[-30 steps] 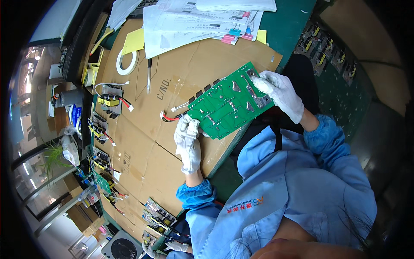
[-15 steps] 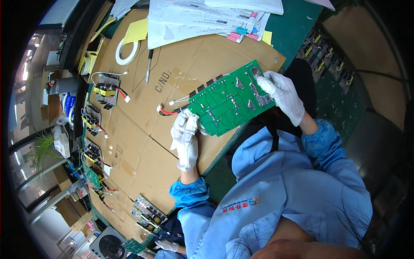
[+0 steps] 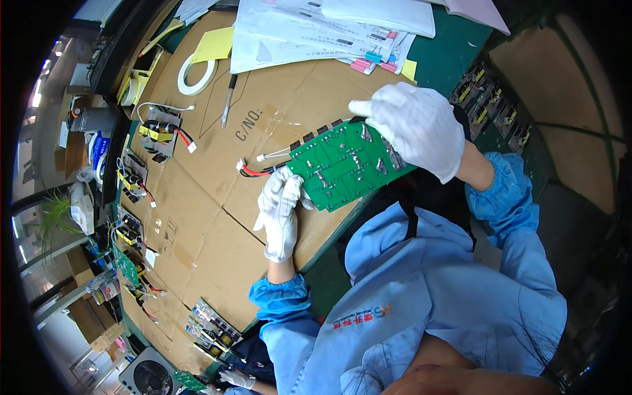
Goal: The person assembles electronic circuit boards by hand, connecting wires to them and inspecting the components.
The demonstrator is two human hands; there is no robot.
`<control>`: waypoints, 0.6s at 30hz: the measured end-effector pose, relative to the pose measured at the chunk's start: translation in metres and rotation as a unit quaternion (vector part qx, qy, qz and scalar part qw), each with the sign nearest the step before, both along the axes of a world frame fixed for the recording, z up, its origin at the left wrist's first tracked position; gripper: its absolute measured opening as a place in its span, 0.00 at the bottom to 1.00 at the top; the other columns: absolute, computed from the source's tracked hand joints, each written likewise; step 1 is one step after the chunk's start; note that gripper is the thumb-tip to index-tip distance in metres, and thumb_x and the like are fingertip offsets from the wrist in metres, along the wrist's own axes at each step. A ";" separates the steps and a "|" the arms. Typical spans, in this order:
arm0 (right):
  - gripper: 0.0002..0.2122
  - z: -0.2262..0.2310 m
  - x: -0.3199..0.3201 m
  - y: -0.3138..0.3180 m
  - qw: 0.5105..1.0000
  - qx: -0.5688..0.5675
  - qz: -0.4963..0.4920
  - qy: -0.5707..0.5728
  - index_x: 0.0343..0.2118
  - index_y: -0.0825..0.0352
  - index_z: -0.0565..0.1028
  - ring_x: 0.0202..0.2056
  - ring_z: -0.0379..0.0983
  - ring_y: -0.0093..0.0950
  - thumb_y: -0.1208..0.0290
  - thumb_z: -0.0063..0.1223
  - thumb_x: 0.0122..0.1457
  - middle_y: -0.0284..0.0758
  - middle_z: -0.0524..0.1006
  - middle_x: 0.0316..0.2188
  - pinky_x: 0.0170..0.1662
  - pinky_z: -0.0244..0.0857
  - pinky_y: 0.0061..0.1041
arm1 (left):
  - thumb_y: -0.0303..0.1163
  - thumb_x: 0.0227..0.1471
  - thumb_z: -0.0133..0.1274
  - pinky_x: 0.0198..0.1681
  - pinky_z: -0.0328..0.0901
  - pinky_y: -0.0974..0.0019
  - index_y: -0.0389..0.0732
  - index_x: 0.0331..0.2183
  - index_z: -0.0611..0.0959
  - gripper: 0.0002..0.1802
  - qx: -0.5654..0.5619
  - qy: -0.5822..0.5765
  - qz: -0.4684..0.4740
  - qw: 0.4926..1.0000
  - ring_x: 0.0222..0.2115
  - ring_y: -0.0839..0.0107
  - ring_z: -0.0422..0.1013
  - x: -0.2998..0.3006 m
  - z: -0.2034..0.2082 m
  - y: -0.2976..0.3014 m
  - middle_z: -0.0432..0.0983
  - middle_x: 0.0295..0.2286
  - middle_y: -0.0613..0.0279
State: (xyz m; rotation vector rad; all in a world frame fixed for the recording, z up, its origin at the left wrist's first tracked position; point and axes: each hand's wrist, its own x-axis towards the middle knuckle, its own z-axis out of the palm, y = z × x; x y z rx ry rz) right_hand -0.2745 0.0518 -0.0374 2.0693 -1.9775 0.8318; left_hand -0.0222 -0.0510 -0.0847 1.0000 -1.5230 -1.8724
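A green circuit board [image 3: 337,172] is tilted solder side up above the near edge of the table. My gloved left hand [image 3: 279,209] is closed on its left corner, thumb and fingers pinching it. Red and black wires with a white connector [image 3: 252,170] and thin white wires come out beside that hand, from under the board. My gloved right hand [image 3: 421,128] is over the board's right end and hides it. Its fingers are stretched toward the left, apart from any grip I can see; whether they touch the board is unclear.
Cardboard [image 3: 217,191] covers the table. Papers with clips [image 3: 296,36], a tape roll [image 3: 196,78] and a pen-like tool [image 3: 229,100] lie at the back. Several board assemblies [image 3: 158,131] line the left side. At the lower left, another person's gloved hand [image 3: 237,378] shows.
My right hand has let go of the board's right end and moved up and left over it. My left hand keeps its hold; the board has barely moved.
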 end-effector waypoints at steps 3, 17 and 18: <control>0.17 -0.005 0.000 -0.008 0.991 -0.035 0.054 0.115 0.42 0.57 0.77 0.32 0.71 0.26 0.69 0.57 0.45 0.28 0.72 0.31 0.31 0.66 0.25 | 0.33 0.57 0.49 0.24 0.61 0.74 0.34 0.32 0.78 0.11 -0.004 -0.005 0.002 1.000 0.18 0.78 0.67 0.000 0.001 0.000 0.71 0.19 0.65; 0.17 -0.006 -0.002 -0.018 0.985 -0.024 0.089 0.145 0.42 0.57 0.77 0.32 0.70 0.25 0.69 0.57 0.44 0.27 0.71 0.31 0.29 0.65 0.24 | 0.36 0.57 0.50 0.24 0.60 0.75 0.35 0.30 0.77 0.13 -0.029 -0.039 -0.022 0.999 0.17 0.79 0.66 0.002 0.004 -0.002 0.70 0.19 0.66; 0.16 -0.004 -0.003 -0.019 0.984 -0.019 0.095 0.150 0.41 0.57 0.77 0.32 0.70 0.24 0.69 0.57 0.45 0.27 0.71 0.30 0.29 0.65 0.24 | 0.36 0.57 0.50 0.24 0.60 0.75 0.35 0.30 0.77 0.13 -0.029 -0.039 -0.021 0.999 0.17 0.79 0.66 0.002 0.004 -0.002 0.70 0.19 0.66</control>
